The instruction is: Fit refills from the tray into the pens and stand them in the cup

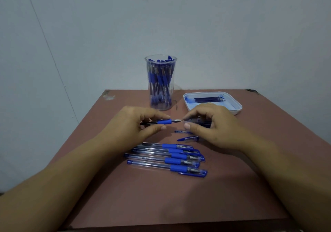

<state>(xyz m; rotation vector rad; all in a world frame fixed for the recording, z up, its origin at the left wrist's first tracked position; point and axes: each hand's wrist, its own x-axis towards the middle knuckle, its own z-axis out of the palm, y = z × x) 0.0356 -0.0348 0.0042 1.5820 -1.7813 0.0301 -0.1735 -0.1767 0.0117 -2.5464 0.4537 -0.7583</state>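
Observation:
My left hand pinches a pen with a blue grip and dark refill, its metal tip pointing right. My right hand holds a clear part at that tip; what it is stays mostly hidden by the fingers. Both hands hover above the brown table. A clear cup packed with several blue pens stands behind them. The white tray at the back right holds several dark refills. Several capped pens lie in a row in front of my hands.
Two loose blue caps lie on the table just below my right hand. A pale wall rises right behind the table's far edge. The table's front edge runs near the bottom of the view.

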